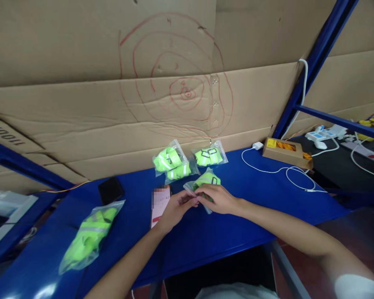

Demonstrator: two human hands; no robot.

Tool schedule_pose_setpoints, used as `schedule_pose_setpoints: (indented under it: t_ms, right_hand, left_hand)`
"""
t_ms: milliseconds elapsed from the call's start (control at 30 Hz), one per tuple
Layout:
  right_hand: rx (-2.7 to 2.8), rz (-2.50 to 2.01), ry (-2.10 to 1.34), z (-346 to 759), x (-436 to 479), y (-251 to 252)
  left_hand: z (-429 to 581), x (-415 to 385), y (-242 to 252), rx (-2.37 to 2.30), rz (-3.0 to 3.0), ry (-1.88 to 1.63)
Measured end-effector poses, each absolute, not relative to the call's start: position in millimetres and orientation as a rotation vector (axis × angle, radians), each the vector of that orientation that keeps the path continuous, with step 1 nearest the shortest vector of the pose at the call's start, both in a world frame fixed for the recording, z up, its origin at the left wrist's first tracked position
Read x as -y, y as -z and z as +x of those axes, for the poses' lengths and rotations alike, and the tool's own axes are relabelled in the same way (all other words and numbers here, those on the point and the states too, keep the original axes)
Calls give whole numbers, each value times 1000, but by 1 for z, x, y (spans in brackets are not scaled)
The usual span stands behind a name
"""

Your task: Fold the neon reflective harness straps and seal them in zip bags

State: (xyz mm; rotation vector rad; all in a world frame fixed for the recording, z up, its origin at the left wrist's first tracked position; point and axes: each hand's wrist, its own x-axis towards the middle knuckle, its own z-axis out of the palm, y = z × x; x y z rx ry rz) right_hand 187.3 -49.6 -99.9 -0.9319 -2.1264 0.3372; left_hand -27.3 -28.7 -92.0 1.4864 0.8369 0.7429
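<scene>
Both hands pinch the edge of one clear zip bag (208, 177) that holds a folded neon-green reflective strap with a dark buckle. My left hand (178, 206) grips the bag's left end, its fingertips meeting those of the other hand. My right hand (217, 197) covers part of the bag, thumb and fingers closed on its edge. Under my left forearm lies a phone (161, 203) with a lit pink screen. Just behind the hands sit more bagged green straps: one bag (168, 159), another bag (179, 171) overlapping it, and a third bag (209, 155) to the right.
A larger bag of green reflective material (92, 232) lies at the left, near a black wallet-like object (111, 190). At the right are a white charger (257, 145) with its cable and a cardboard box (282, 153) with orange items. Cardboard panels (252, 95) wall the blue table's (246, 232) back.
</scene>
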Motion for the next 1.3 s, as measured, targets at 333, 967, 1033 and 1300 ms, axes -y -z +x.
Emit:
schedule_pose_setpoints:
  t_ms: [333, 967, 1033, 1300]
  right_hand:
    - [2053, -907, -331, 185, 59, 110]
    - [2104, -1124, -165, 181, 70, 114]
    - [2077, -1173, -143, 180, 69, 112]
    - [1741, -1397, -80, 213, 50, 89]
  left_hand:
    - [-21, 31, 96, -836, 1472, -790]
    - [-12, 40, 104, -905, 1654, -945]
    - [-12, 42, 103, -901, 1730, -943]
    - [-16, 38, 101, -989, 1906, -967]
